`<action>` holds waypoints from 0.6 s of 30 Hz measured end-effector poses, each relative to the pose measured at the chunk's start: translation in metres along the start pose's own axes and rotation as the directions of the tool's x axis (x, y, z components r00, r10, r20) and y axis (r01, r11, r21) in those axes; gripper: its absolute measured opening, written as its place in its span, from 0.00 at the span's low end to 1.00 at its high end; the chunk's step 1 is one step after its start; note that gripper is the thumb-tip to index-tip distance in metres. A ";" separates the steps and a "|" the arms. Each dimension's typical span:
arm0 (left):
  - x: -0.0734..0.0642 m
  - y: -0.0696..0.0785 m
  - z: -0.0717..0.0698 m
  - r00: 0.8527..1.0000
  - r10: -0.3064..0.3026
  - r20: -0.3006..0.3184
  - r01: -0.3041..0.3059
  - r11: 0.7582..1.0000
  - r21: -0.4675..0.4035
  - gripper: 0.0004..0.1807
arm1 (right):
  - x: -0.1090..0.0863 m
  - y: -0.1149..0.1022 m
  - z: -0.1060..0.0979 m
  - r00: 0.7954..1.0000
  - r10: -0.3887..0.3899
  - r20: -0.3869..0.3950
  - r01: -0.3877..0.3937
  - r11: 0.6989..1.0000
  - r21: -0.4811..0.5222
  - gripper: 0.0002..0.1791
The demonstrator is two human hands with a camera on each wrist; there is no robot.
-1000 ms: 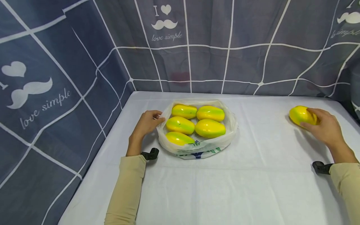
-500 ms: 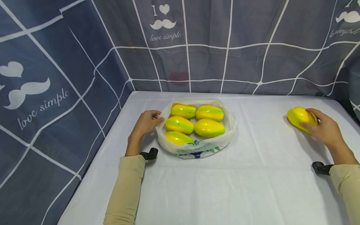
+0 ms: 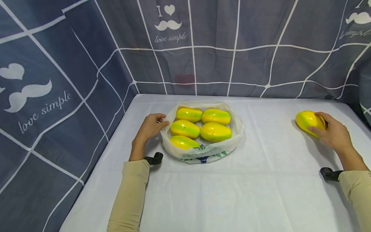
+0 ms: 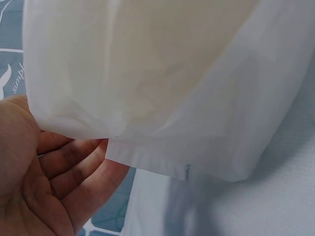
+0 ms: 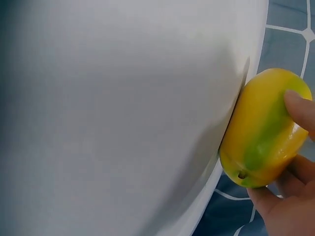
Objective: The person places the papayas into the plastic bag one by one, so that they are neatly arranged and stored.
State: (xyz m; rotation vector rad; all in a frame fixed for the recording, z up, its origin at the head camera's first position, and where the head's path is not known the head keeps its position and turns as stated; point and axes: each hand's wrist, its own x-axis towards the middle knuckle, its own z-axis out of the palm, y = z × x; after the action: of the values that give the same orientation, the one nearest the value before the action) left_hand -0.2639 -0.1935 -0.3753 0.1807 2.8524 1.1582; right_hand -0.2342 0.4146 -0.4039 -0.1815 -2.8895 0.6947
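A white plastic bag stands open-topped on the table, its rim spread wide. Inside lie several yellow-green papayas. At the bag's left rim my left hand pinches the plastic; in the left wrist view the fingers reach behind the bag's side, so their tips are hidden. Far to the right, my right hand grips another papaya on the cloth. The right wrist view has the thumb on one side of that papaya and fingers on the other.
A white cloth covers the table. Behind and to the left hangs a dark grey-blue curtain with white grid lines and printed words. Between the bag and the right hand lies a wide stretch of cloth.
The papaya at the right hand has turned a little and shifted slightly in the grip. The left hand and the bag hold their places; the head view has shifted a touch.
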 end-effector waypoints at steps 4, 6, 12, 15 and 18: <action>0.000 0.000 0.000 1.000 0.006 -0.003 -0.006 1.000 0.004 0.24 | -0.002 -0.005 0.000 1.000 0.023 0.019 -0.023 1.000 0.010 0.40; 0.000 0.000 0.000 1.000 0.002 -0.005 -0.002 1.000 0.002 0.24 | -0.004 -0.008 0.001 0.999 0.026 0.041 -0.027 0.999 0.019 0.42; 0.000 -0.001 0.001 1.000 0.006 -0.004 -0.006 1.000 -0.005 0.23 | -0.010 -0.031 0.006 0.995 -0.067 0.080 0.065 0.997 0.034 0.42; 0.001 -0.002 0.002 1.000 0.019 -0.008 -0.019 1.000 -0.001 0.23 | -0.015 -0.053 0.009 0.986 -0.161 0.050 0.158 0.986 0.060 0.39; 0.001 -0.003 0.001 0.999 0.026 -0.019 -0.026 1.000 0.007 0.23 | -0.019 -0.080 0.010 0.969 -0.245 0.011 0.243 0.965 0.104 0.36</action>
State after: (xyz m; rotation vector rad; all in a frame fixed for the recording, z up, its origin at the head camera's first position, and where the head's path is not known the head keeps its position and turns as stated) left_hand -0.2655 -0.1943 -0.3783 0.2087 2.8792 1.1616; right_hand -0.2237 0.3368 -0.3787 0.1944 -2.8212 0.7988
